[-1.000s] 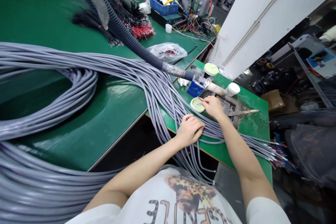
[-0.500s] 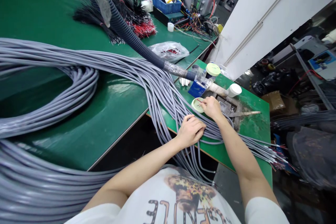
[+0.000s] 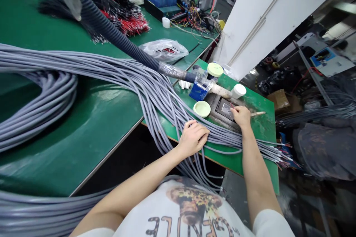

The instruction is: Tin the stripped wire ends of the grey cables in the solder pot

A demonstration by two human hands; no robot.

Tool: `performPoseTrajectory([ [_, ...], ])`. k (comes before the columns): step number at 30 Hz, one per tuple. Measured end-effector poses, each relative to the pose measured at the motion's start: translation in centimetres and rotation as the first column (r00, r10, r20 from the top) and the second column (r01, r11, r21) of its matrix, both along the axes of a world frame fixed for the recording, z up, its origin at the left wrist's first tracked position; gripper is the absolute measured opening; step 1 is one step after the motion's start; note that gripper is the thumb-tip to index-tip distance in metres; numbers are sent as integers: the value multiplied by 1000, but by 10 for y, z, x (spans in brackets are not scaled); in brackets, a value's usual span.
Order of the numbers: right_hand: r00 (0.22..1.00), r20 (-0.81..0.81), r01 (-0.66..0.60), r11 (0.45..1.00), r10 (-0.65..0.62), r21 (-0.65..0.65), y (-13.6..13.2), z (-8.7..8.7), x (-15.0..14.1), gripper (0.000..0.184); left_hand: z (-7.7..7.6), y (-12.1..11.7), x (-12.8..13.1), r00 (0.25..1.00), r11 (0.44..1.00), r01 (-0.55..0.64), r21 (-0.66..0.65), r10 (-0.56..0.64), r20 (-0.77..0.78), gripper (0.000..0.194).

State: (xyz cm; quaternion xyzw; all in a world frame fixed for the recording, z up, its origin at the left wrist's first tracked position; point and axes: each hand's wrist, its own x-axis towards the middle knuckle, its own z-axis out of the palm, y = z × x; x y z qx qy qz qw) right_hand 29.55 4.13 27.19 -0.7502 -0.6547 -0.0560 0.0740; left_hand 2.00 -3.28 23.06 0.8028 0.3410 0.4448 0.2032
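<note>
My right hand (image 3: 241,116) pinches a grey cable near its end, with thin reddish wires (image 3: 231,106) poking out past the fingertips. Those wire tips are over a small dark pot with a shiny metal surface (image 3: 226,109), probably a solder pot; whether they touch it I cannot tell. My left hand (image 3: 194,136) lies with curled fingers on the bundle of grey cables (image 3: 172,107), gripping part of it. Left of the pot is a shallow pale-green dish (image 3: 202,109). Beyond the right hand, a flat wooden-looking stick (image 3: 258,113) points right.
A corrugated hose (image 3: 119,40) with a taped end hangs over the bench beside a blue box (image 3: 198,92). Behind are a white cup (image 3: 238,90) and a yellow-green lid (image 3: 215,69). Stripped cable ends (image 3: 283,155) lie at right; black and red wires (image 3: 122,18) sit at the back.
My right hand has moved the wire tips rightward from the pale-green dish to the dark pot. The left hand stays on the cables. The view has shifted slightly.
</note>
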Motion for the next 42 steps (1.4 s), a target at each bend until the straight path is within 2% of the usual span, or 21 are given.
performPoseTrajectory([
  [4,999,8,38,999,-38,-18,2,-12,5,30,0,0,0,1000,1000,3,-7,-4,-8,13],
  [13,998,10,58,997,-57,-48,4,-20,7,29,0,-1,1,1000,1000,-4,-6,4,-12,15],
  [17,999,-14,39,999,-40,-34,2,-16,5,28,1,-1,1,1000,1000,-5,-1,5,-16,15],
  [20,999,-52,12,1000,-12,0,-1,-5,1,30,1,-1,0,1000,1000,-4,3,4,-15,15],
  [24,989,-120,-82,996,86,33,-4,15,-18,33,1,-1,0,1000,1000,-5,1,5,-21,15],
  [28,934,-239,-260,964,267,62,-1,25,-54,31,1,-1,0,1000,1000,-8,-3,8,-30,14],
  [30,906,-268,-323,944,328,67,2,24,-71,30,2,-1,0,999,1000,-2,-4,2,-35,14],
  [34,916,-208,-347,938,343,16,10,15,-95,28,2,-1,0,999,1000,4,-6,-4,-32,14],
  [39,939,-74,-342,936,336,-83,19,6,-109,29,1,0,0,1000,1000,6,-1,-6,-14,15],
  [42,935,-26,-354,930,353,-100,22,3,-116,28,2,0,0,1000,1000,4,3,-4,-12,15],
])
